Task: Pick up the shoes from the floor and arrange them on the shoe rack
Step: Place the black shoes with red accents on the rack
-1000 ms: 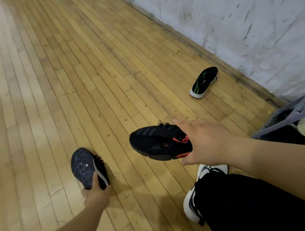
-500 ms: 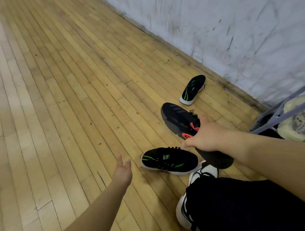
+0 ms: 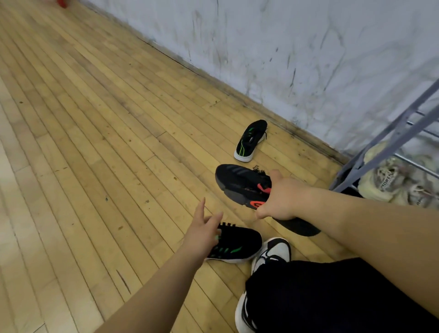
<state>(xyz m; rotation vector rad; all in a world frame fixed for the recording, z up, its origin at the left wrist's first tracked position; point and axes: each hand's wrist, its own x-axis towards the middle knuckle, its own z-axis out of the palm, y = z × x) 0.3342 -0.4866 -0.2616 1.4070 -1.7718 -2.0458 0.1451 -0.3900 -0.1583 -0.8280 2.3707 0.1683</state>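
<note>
Closed round the heel end of a black lace-up trainer with red accents [image 3: 240, 183], the grip of the right hand [image 3: 280, 197] is seen above the floor, and the trainer is held in the air with its toe pointed to the left. A dark flat shape [image 3: 300, 228] is seen jutting out beneath the same hand; whether it is a second shoe cannot be told. The grip of the left hand [image 3: 204, 234] is open: its fingers are held straight and spread over the toe end of a black trainer with green accents and a white sole [image 3: 237, 246], which is set on its sole on the pale wooden plank floor [image 3: 95, 142]; whether the fingers are touching it cannot be told. Another black trainer with green stripes [image 3: 250, 140] is seen on the floor farther off, near the foot of the scuffed white wall [image 3: 308, 47] and well apart from both hands. At the right edge a grey metal shoe rack [image 3: 354, 169] is stood near the wall, and cream-coloured shoes [image 3: 389, 180] are seen on a low shelf of it. Just beside the green-accented trainer, a white and black sneaker [image 3: 275, 249] is worn on the person's foot, below a black trouser leg [image 3: 332, 297]. A small red object [image 3: 62, 2] is cut off by the upper left corner.
</note>
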